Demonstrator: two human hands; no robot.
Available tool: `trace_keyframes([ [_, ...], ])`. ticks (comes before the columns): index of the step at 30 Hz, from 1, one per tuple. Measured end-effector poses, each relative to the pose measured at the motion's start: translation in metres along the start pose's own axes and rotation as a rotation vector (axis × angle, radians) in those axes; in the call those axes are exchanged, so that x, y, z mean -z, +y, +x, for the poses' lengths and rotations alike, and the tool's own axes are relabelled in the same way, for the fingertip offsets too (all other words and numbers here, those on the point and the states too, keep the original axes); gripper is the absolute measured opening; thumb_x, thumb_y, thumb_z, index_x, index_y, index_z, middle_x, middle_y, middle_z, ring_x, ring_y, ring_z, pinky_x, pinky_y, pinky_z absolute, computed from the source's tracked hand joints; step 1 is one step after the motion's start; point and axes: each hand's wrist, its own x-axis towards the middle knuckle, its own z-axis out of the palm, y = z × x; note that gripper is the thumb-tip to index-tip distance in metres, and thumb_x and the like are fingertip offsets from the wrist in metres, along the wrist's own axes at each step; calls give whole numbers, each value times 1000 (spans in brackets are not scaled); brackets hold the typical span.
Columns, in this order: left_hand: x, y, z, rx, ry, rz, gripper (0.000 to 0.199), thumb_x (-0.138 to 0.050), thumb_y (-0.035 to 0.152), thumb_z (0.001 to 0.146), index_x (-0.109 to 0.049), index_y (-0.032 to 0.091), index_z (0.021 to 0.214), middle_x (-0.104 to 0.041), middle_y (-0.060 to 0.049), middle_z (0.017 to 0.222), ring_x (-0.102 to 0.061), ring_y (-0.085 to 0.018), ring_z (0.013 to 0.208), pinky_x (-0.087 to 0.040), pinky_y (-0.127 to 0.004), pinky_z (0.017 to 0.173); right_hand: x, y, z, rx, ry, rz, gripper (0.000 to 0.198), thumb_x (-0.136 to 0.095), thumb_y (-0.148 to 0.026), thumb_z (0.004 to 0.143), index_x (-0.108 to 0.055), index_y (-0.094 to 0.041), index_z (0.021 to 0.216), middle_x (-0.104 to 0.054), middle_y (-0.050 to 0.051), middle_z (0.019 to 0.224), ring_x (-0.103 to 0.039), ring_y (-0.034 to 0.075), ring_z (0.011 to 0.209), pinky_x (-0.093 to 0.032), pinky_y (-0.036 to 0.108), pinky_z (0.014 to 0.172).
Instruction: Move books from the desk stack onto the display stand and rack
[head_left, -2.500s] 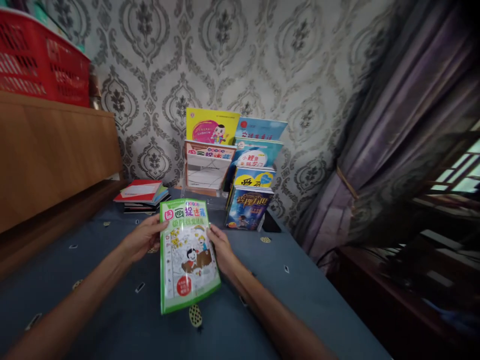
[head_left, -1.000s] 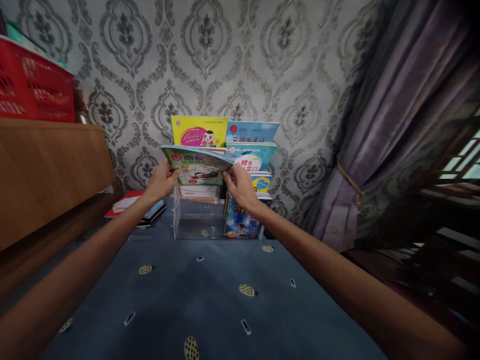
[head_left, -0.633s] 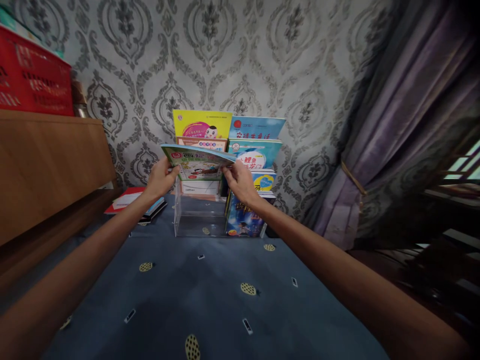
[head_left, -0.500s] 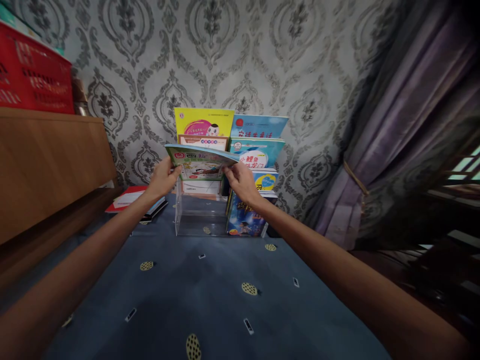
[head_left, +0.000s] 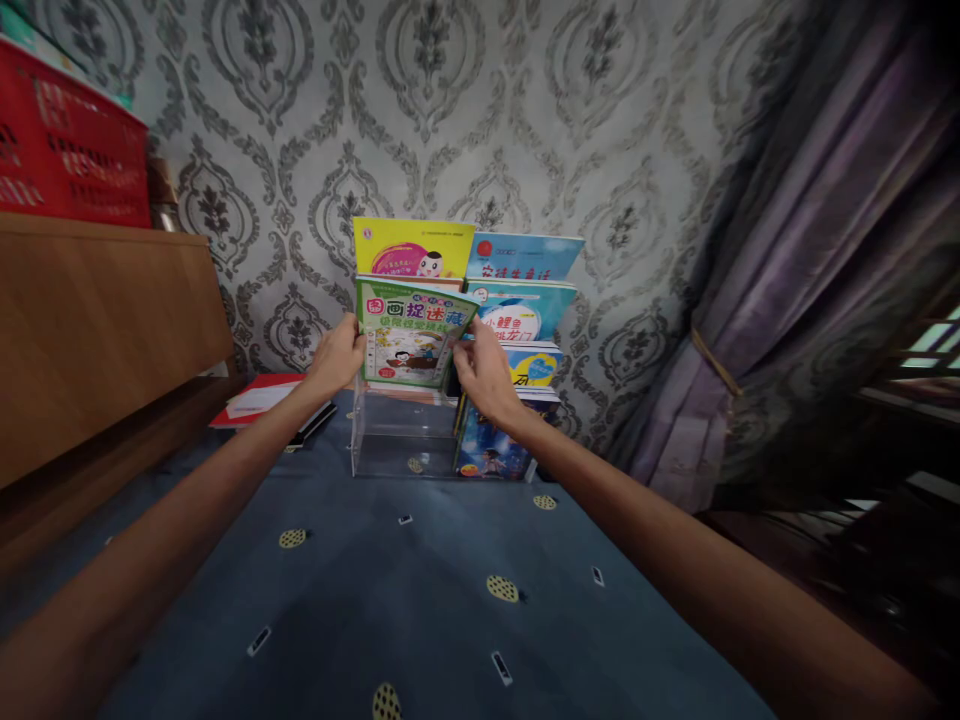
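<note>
A green picture book (head_left: 411, 335) with a cartoon cover stands nearly upright in the left column of a clear acrylic book rack (head_left: 405, 455). At its left edge, my left hand (head_left: 341, 352) is closed with fingers pinching the side. My right hand (head_left: 484, 370) grips the book's right edge, thumb and fingers closed on it. Behind it rises a yellow book (head_left: 412, 245). The right column holds a blue book (head_left: 525, 255), a teal book (head_left: 551, 305), a book with a yellow patch (head_left: 541, 368) and a dark blue book (head_left: 487, 445), partly behind my right hand.
A red book (head_left: 259, 385) lies on more books at the left, on the dark blue patterned cloth (head_left: 390, 590). Beyond them stands a wooden cabinet (head_left: 112, 330) with a red basket (head_left: 75, 150) on top. A tied purple curtain (head_left: 712, 350) hangs at the right.
The green book has tipped from a backward slant to nearly upright and sunk into the rack, its cover now facing me. Both hands stay at its sides.
</note>
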Motion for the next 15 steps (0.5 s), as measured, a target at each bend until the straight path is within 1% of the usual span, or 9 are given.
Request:
trace_keyframes([
  [2,0,1,-1,31,-14,66,19,-48,21,90,-60,18,105,-72,-13,104,-65,-32,108,-49,-44,96,-2,1,-2,9,13,11,61,-39,-20,93,-27,-21,153,-56,17,123,-60,31,110,-49,56,98],
  [4,-1,0,-2,40,-22,77,18,-49,22,90,-61,17,103,-72,-14,104,-65,-33,107,-49,-45,95,-4,3,-3,22,8,22,69,-38,-18,93,-16,-23,158,-53,17,127,-61,31,110,-47,59,102],
  [6,-1,0,-4,36,-21,75,18,-50,24,91,-60,17,104,-72,-14,103,-66,-33,105,-49,-44,93,-6,3,-3,35,-13,33,73,-37,-16,93,-10,-25,160,-53,17,127,-61,31,112,-47,59,102],
  [8,0,-1,-6,35,-13,79,20,-49,26,92,-58,18,108,-72,-14,104,-66,-32,105,-49,-43,93,-9,4,-2,41,-34,40,73,-37,-15,93,-10,-26,160,-53,16,125,-60,31,114,-50,57,101],
  [12,2,1,-5,48,3,113,28,-48,27,95,-52,16,121,-71,-15,108,-66,-31,106,-49,-42,93,-14,7,0,32,-29,27,72,-39,-15,92,-16,-23,160,-53,17,122,-60,30,113,-53,54,98],
  [15,2,3,-2,51,-26,157,26,-45,27,97,-55,16,118,-70,-16,111,-66,-32,108,-48,-41,94,-18,11,2,11,-22,21,70,-40,-16,91,-22,-21,158,-55,17,121,-60,31,112,-54,53,96],
])
